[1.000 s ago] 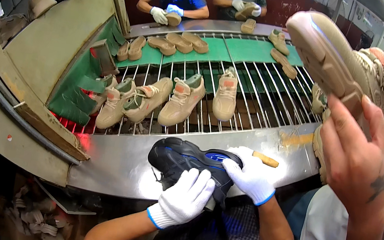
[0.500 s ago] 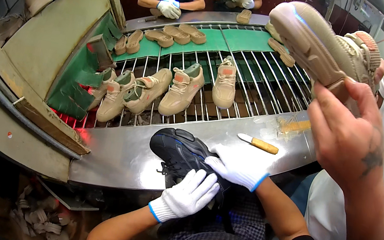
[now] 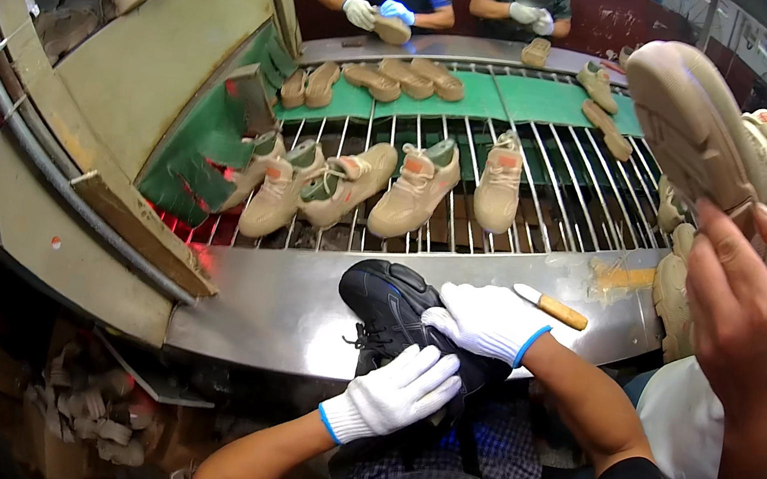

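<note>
A black lace-up shoe [image 3: 381, 298] lies tilted on its side over the near edge of the metal ledge, its toe pointing away to the left. My left hand [image 3: 401, 392], in a white knit glove, presses against the upper with fingers closed together. On the sole side, my right hand [image 3: 490, 320], gloved likewise, grips the shoe around its middle. Both hands cover part of it, and the heel end is mostly hidden. Just beyond my right hand rests a short knife [image 3: 561, 312] with a wooden handle.
Several beige shoes [image 3: 415, 189] stand on the metal roller conveyor [image 3: 554, 192], with loose soles [image 3: 405, 79] on a green strip behind. At right, a co-worker's bare hand [image 3: 745, 290] holds up a beige shoe [image 3: 692, 124]. Two gloved people sit opposite. A board-sided housing [image 3: 166, 51] borders the left.
My view has swung left, so the scene sits farther right. Both my hands stay on the black shoe. One person opposite now holds a sole; the co-worker's raised shoe shows more of its underside.
</note>
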`<act>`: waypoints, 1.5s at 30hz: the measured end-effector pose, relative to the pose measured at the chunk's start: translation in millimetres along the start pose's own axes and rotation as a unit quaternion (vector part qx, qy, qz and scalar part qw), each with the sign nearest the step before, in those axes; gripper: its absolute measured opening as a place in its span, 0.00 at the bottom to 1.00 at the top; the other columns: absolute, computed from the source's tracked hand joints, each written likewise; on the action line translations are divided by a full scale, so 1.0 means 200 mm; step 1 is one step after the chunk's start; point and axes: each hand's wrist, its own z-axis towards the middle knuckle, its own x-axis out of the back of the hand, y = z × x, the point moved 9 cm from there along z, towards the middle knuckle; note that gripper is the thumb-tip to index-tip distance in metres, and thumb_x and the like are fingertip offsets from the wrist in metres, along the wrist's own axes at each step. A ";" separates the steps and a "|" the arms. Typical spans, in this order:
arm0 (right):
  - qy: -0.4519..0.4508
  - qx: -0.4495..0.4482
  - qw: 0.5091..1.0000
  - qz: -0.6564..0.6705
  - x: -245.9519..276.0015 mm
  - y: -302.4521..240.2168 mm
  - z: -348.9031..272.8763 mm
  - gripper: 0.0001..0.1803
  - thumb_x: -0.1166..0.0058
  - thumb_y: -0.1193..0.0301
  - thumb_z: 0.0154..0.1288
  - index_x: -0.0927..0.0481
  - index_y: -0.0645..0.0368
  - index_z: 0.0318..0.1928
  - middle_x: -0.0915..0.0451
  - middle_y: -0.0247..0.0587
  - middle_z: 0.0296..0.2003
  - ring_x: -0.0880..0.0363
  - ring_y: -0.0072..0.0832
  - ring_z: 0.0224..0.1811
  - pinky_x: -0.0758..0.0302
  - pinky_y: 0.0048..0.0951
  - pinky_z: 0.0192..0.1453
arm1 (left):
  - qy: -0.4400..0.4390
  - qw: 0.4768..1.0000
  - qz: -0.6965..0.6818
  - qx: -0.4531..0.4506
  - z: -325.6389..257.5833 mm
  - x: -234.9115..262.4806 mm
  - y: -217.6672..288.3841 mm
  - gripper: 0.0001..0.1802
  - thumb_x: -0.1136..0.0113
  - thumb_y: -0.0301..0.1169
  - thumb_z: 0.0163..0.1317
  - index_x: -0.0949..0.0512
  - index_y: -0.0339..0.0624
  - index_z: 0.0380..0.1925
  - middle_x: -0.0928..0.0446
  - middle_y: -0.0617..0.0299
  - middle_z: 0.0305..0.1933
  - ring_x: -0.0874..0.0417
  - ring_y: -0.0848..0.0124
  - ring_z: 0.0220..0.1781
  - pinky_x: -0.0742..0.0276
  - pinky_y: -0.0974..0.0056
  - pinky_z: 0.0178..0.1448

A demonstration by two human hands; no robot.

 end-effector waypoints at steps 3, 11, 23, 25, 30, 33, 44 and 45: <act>-0.015 -0.002 0.998 0.061 0.01 0.07 0.07 0.35 0.62 0.40 0.83 0.21 0.60 0.60 0.15 0.66 0.52 0.16 0.62 0.57 0.23 0.54 0.65 | -0.009 1.000 -0.002 -0.016 0.06 0.02 -0.03 0.24 0.36 0.32 0.55 0.16 0.34 0.52 0.16 0.46 0.58 0.14 0.51 0.54 0.14 0.52 0.60; -0.033 -0.003 0.998 0.044 0.02 -0.05 0.16 0.42 0.65 0.35 0.80 0.21 0.65 0.59 0.13 0.67 0.50 0.14 0.63 0.55 0.22 0.53 0.64 | -0.027 0.999 -0.022 -0.014 0.08 0.02 -0.06 0.24 0.35 0.31 0.52 0.16 0.35 0.51 0.17 0.49 0.57 0.15 0.55 0.50 0.15 0.57 0.53; 0.026 0.092 0.702 0.706 -0.79 0.04 -0.45 0.47 0.39 0.68 0.76 0.52 0.66 0.84 0.38 0.52 0.79 0.41 0.38 0.83 0.46 0.39 0.87 | 0.110 0.944 -0.207 0.233 -0.12 0.29 -0.24 0.24 0.31 0.37 0.68 0.20 0.34 0.59 0.16 0.50 0.57 0.13 0.54 0.57 0.19 0.54 0.64; 0.067 0.024 0.791 0.608 -1.00 0.04 -0.52 0.48 0.36 0.66 0.75 0.52 0.66 0.83 0.37 0.52 0.77 0.32 0.36 0.77 0.29 0.39 0.78 | 0.083 0.887 -0.286 0.352 -0.29 -0.08 -0.50 0.27 0.37 0.33 0.72 0.25 0.31 0.67 0.19 0.49 0.64 0.17 0.57 0.62 0.23 0.55 0.70; -0.009 -0.077 0.805 0.588 -1.05 0.02 -0.59 0.43 0.44 0.48 0.79 0.42 0.67 0.77 0.12 0.54 0.43 0.10 0.42 0.38 0.12 0.37 0.44 | -0.130 0.662 -0.562 0.479 -0.32 -0.57 -0.42 0.35 0.37 0.35 0.72 0.31 0.31 0.75 0.24 0.48 0.73 0.23 0.63 0.72 0.31 0.56 0.79; 0.108 -0.072 0.884 0.450 -0.94 0.08 -0.64 0.45 0.53 0.39 0.80 0.40 0.66 0.76 0.14 0.66 0.45 0.11 0.57 0.40 0.14 0.50 0.48 | -0.012 0.595 -0.685 0.421 -0.23 -0.58 -0.34 0.41 0.31 0.42 0.66 0.30 0.32 0.74 0.18 0.52 0.62 0.19 0.62 0.66 0.27 0.58 0.75; 0.334 0.122 0.928 0.113 -0.27 -0.01 -0.47 0.11 0.54 0.69 0.80 0.20 0.61 0.50 0.15 0.53 0.41 0.13 0.54 0.38 0.16 0.48 0.42 | 0.080 0.459 -0.751 0.468 -0.37 -0.55 -0.24 0.35 0.33 0.40 0.70 0.29 0.31 0.71 0.21 0.52 0.65 0.19 0.63 0.66 0.24 0.57 0.74; 0.349 0.157 0.920 0.082 -0.21 -0.04 -0.45 0.10 0.53 0.70 0.78 0.21 0.61 0.49 0.16 0.52 0.42 0.13 0.54 0.40 0.16 0.48 0.43 | 0.080 0.441 -0.762 0.468 -0.34 -0.53 -0.24 0.34 0.34 0.38 0.70 0.29 0.30 0.71 0.21 0.53 0.66 0.20 0.63 0.67 0.24 0.57 0.74</act>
